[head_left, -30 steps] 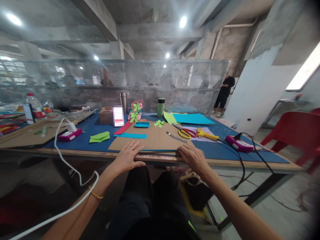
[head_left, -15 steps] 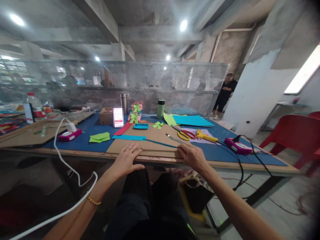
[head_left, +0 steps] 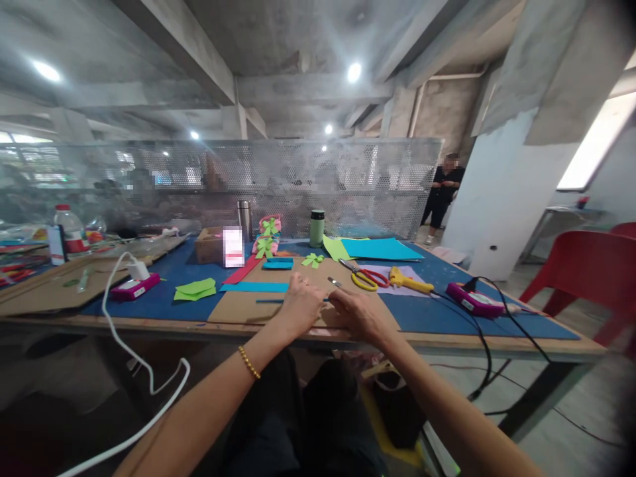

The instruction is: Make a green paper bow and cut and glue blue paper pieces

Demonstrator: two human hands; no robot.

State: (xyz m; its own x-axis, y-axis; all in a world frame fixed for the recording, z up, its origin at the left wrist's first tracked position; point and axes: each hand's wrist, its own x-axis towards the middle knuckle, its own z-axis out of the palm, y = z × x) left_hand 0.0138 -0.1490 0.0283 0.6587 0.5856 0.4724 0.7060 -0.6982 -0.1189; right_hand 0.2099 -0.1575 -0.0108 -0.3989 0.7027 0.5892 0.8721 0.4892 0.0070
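Observation:
A thin blue paper strip lies low over the cardboard sheet, its left end sticking out past my left hand. The fingers of that hand are closed on the strip. Close beside it, my right hand is closed on the strip's other end, which is mostly hidden by the fingers. A metal blade-like tool lies just beyond my right hand, partly covered by it. A wider blue paper strip rests flat behind my left hand.
Scissors and a yellow-handled glue gun lie to the right, near a purple power strip. Green paper, a green bow, a cardboard box and a green flask stand around the cardboard. A person stands beyond.
My left hand has moved right from lying flat on the cardboard and closed on the thin strip. My right hand has shifted slightly left, and the strip has come left with it.

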